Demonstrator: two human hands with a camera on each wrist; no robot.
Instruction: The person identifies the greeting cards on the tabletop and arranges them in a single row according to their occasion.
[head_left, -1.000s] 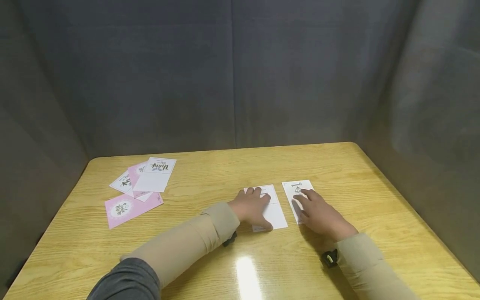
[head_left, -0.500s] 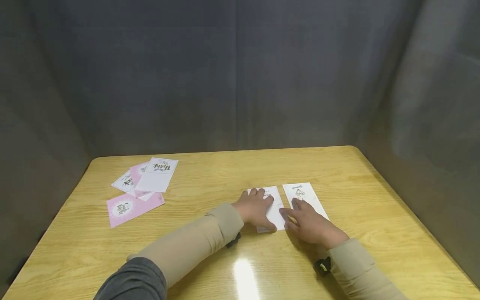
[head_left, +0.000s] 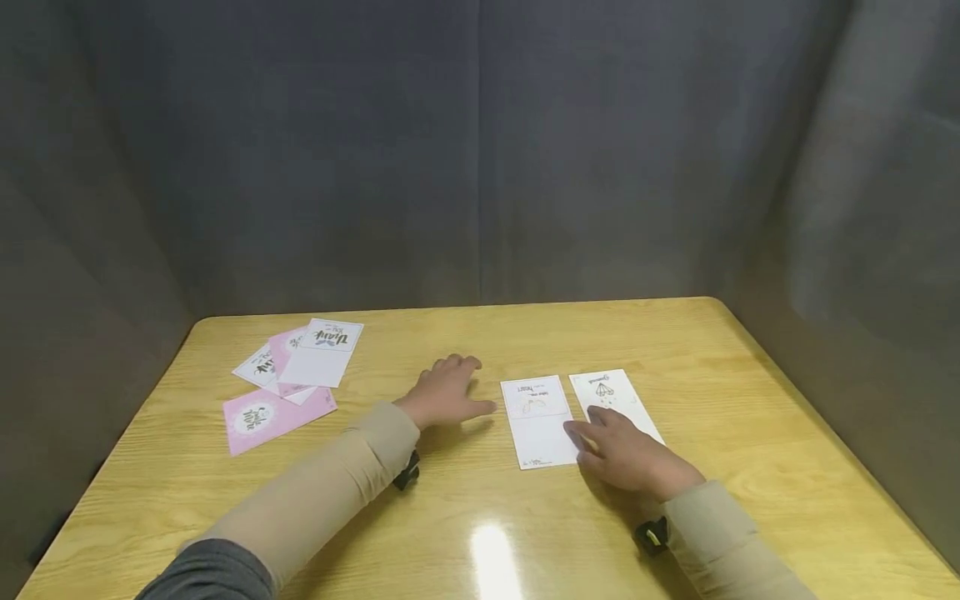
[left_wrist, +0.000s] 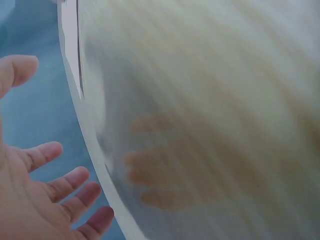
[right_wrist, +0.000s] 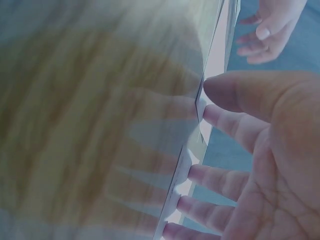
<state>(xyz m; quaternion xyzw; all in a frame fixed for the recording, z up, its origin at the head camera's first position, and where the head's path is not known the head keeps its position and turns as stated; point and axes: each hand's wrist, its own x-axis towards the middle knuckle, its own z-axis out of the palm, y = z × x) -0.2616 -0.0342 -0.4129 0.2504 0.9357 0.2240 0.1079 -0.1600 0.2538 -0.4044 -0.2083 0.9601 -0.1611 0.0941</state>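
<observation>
A white card [head_left: 534, 433] with a framed picture and lettering lies flat near the middle of the table. Just to its right, a second white card [head_left: 615, 390] bears a small umbrella-like drawing. My right hand [head_left: 628, 454] rests its fingertips across these cards, covering the lower part of the second one; in the right wrist view its extended fingers [right_wrist: 220, 182] reach down to the card edges. My left hand [head_left: 444, 393] hovers over the table left of the first card, fingers spread and nothing held. The left wrist view shows those fingers [left_wrist: 75, 192] apart above the tabletop.
Toward the table's left end, several cards overlap: a white "thank you" card [head_left: 318, 367] lies on top, and a pink card [head_left: 300, 412] is in front. The wooden table [head_left: 420, 533] ends at a grey curtain [head_left: 480, 167] behind, with more curtain at both sides.
My left hand has lifted off the first card and moved left, uncovering its print. My right hand has shifted left from the second card toward the first card's edge.
</observation>
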